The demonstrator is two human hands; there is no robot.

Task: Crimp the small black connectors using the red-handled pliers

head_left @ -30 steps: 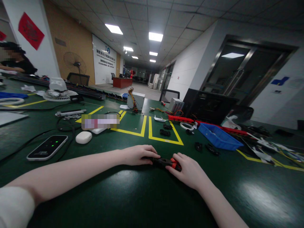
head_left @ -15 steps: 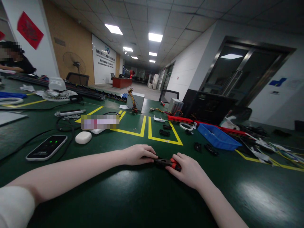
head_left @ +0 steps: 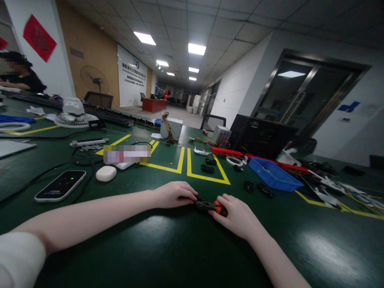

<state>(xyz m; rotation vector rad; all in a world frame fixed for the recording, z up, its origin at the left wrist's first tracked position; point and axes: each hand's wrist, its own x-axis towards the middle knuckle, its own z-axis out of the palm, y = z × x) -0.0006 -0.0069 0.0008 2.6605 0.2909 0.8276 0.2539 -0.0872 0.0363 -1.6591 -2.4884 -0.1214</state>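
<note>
In my right hand (head_left: 232, 212) is a pair of pliers (head_left: 206, 205) with red and black handles, its dark jaws pointing left. My left hand (head_left: 175, 195) is closed at the tips of those jaws. A small dark piece shows under its fingers, too covered to name. Both hands are low over the green table (head_left: 168, 248). Beyond them, small black parts (head_left: 207, 168) lie inside a yellow-taped area, and more black parts (head_left: 265, 189) rest to the right, near a blue bin (head_left: 274, 174).
To the left are a black-screened device (head_left: 60, 186), a white rounded case (head_left: 106, 173) and dark cables. A metal power supply box (head_left: 171, 129) with wires stands farther back. A large black panel (head_left: 261, 136) stands at the back right. Another person (head_left: 21, 74) sits at the far left.
My hands and the pliers stay in nearly the same place, with the jaws still at my left fingertips. The view has shifted very slightly.
</note>
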